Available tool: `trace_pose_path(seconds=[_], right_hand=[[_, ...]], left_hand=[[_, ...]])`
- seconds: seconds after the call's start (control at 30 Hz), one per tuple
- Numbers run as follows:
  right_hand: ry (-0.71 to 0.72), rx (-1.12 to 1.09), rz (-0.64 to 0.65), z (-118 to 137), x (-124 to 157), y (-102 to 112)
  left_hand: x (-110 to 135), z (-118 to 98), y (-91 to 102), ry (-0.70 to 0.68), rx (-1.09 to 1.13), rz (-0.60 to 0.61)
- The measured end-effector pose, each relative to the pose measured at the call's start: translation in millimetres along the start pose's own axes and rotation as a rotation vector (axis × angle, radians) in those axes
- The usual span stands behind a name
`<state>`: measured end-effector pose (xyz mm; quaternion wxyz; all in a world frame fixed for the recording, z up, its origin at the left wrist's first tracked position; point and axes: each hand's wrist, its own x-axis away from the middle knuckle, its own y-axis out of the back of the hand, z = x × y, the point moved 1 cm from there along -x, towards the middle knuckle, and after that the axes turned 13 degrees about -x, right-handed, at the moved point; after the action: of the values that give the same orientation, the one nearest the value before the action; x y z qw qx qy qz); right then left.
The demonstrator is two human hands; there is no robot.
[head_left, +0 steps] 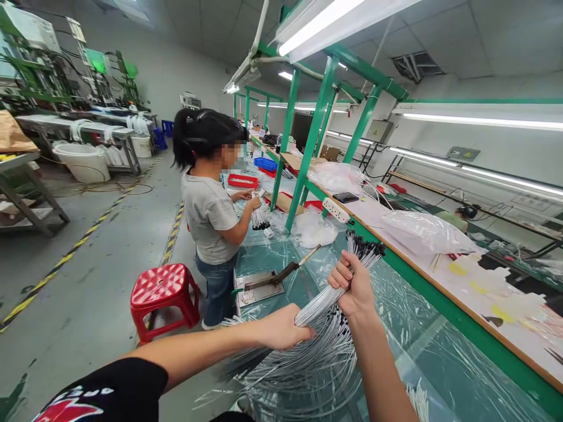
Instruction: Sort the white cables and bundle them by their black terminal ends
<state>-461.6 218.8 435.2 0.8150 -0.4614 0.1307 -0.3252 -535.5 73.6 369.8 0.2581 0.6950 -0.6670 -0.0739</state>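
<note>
A thick bundle of thin grey-white wires (320,302) with black connector ends stretches between my two hands. My left hand (285,329) is closed round the bundle lower down, at the left. Up near the black ends (367,246), my right hand (352,284) is wrapped round the same wires, holding them at a slant above the bench. Beneath my hands lies a larger heap of loose wires (303,375), its strands fanning out to the left. Part of the heap is hidden by my forearms.
A paper-cutter-like lever tool (264,287) sits on the plastic-covered bench (404,328). To the left, a person (209,205) handles another wire bundle beside a red stool (165,296). Green posts (312,146) and a raised shelf with a power strip (335,211) border the bench.
</note>
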Motion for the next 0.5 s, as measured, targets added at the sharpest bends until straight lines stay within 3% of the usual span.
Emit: trace_pose_path(seconds=[0.23,0.5], right_hand=[[-0.104,-0.068,0.012,-15.3,-11.4,32.4],[-0.042,-0.033,0.013,-26.9,-12.7,58.1]], left_hand=[[-6.8,20.4,-4.9,0.11,0.032,0.061],[-16.0,25.0,1.3,0.137,0.073,0.155]])
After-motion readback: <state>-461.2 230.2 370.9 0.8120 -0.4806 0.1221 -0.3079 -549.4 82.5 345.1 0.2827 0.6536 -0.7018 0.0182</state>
